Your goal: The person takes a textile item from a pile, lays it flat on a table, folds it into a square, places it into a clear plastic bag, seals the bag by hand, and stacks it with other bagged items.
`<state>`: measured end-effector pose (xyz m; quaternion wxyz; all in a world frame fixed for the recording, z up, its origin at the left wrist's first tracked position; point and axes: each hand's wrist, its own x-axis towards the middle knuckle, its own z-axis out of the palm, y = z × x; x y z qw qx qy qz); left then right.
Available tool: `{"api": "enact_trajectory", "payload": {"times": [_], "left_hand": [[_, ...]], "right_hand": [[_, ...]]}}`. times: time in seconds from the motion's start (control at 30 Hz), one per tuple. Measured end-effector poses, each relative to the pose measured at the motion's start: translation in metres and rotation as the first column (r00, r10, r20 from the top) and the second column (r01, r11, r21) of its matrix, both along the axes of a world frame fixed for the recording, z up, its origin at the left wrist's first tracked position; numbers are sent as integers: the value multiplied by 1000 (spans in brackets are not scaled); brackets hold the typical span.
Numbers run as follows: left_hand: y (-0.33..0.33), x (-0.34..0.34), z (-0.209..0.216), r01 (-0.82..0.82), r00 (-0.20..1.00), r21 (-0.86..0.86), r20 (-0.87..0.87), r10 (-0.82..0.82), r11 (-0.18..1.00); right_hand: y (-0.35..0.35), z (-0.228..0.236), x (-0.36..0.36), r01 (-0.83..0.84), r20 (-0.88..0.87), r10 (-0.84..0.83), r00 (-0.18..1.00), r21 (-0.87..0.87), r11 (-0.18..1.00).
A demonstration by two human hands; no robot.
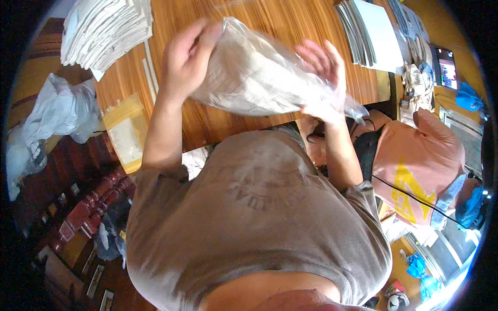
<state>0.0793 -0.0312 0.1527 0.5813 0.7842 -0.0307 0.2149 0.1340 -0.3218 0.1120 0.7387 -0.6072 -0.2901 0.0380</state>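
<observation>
A clear plastic bag with something whitish in it slants across the near part of the wooden table, above its front edge. Its upper left corner is pinched in the closed fingers of my left hand. At the bag's right end is my right hand, fingers stretched and apart, slightly blurred. The plastic runs between its thumb and fingers, and a loose crumpled tip pokes out beyond the wrist. What lies inside the bag cannot be made out clearly.
A tall stack of folded pale sheets stands at the table's far left. Another stack of thin flat sheets is at the far right. White plastic bags hang at the left; a pink bag sits at the right, crossed by a black cable.
</observation>
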Motion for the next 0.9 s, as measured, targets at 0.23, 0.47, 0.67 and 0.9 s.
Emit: {"api": "enact_trajectory", "payload": {"times": [0.23, 0.47, 0.67, 0.9], "left_hand": [[8, 45, -94, -472, 872, 240, -15, 490, 848], [-107, -17, -163, 86, 854, 832, -345, 390, 548], [-59, 0, -172, 194, 964, 883, -252, 84, 426], [-69, 39, -176, 168, 984, 862, -118, -132, 479]], "right_hand": [[83, -119, 14, 522, -357, -607, 710, -312, 794], [3, -99, -52, -97, -935, -169, 313, -208, 973], [-52, -98, -15, 270, 31, -352, 935, -705, 655], [-7, -97, 88, -4, 362, 677, 641, -880, 474]]}}
